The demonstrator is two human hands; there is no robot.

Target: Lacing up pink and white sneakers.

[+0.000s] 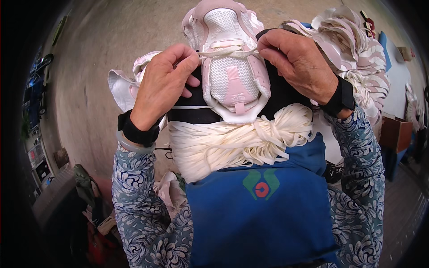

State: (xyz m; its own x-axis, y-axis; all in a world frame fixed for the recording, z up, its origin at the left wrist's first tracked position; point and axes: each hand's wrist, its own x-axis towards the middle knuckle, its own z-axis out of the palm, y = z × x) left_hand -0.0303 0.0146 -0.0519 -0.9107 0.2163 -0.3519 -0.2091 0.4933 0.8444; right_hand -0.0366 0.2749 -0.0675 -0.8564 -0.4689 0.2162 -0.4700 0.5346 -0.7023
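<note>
A pink and white mesh shoe upper (pixel 234 85) lies before me on dark cloth, its pink heel tab toward my body. Across its lower lace holes runs a cream shoelace (pixel 225 52). My left hand (pixel 167 76) pinches the lace at the upper's left edge, other fingers curled loosely. On the opposite side my right hand (pixel 295 58) is closed at the lace's other end, thumb and forefinger together by the eyelets. A thick bundle of cream laces (pixel 223 145) rests on my lap just below the heel. One loose strand lies under my left hand.
Stacked pink and white shoe uppers (pixel 368 67) rise at the right, with laces hanging among them. Another upper (pixel 123 89) sits past my left wrist. A brown box (pixel 395 134) stands at far right. My blue apron (pixel 263 223) covers my lap, above a concrete floor (pixel 98 49).
</note>
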